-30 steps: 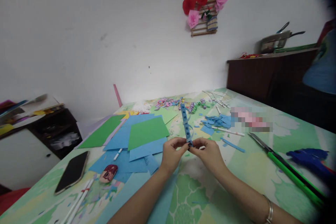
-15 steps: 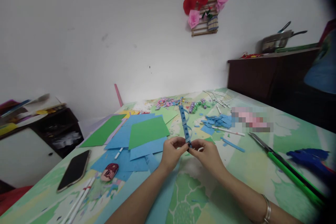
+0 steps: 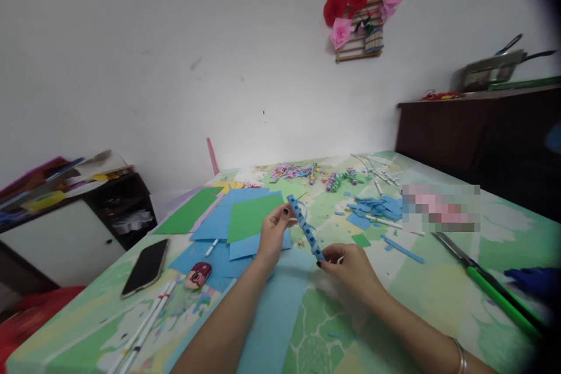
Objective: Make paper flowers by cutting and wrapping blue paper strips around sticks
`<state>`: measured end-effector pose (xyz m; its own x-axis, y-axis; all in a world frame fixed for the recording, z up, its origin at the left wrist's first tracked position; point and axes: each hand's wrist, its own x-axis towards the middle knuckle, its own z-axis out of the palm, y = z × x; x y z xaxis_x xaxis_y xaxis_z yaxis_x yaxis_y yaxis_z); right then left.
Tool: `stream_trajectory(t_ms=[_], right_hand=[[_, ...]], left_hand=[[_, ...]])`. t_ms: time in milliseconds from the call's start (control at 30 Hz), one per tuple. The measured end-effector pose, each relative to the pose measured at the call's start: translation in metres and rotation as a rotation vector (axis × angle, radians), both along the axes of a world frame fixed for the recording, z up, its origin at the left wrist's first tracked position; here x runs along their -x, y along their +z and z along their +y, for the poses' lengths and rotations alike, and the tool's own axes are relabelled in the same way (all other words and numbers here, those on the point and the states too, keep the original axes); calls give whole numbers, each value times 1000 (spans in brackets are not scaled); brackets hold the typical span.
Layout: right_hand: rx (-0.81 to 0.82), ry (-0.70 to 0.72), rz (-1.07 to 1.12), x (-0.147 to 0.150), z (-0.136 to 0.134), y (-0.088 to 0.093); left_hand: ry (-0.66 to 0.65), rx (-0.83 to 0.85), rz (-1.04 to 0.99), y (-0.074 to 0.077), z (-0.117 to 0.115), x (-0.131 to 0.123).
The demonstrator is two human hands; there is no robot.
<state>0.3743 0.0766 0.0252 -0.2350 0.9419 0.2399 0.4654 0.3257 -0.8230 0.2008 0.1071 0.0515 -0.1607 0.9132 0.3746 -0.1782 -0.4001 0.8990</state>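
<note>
Head view: grasping lower end of dotted blue strip (image 3: 305, 229), tilted above the surface (image 3: 433, 286), in grip of right hand (image 3: 349, 264). With left hand (image 3: 274, 228) at upper part, cannot tell if pinching. Pinch lightly near the ends, keep clear of pale loops (image 3: 312, 227), support length straight, avoid creasing.

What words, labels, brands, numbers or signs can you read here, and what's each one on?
None can be read.
Blue strip: dark dots, no lettering visible.
Phone: dark screen, nothing legible.
White sticks: any print is too small.
Pink patch: pixelated, unreadable.
</note>
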Motion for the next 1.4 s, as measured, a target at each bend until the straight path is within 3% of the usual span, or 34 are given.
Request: stream_trajectory(t_ms=[267,700,1000,1400], right_hand=[[-65,28,-99,3,-2,-2],[-44,43,-105,4,-3,-4],[-10,58,-62,4,-3,-8],[136,74,-62,10,-10,-7]], left_hand=[[-30,23,-142,15,-6,5],[-13,62,-190,11,-4,6],[-170,71,-16,4,-4,1],[-119,184,-69,-7,1,3]])
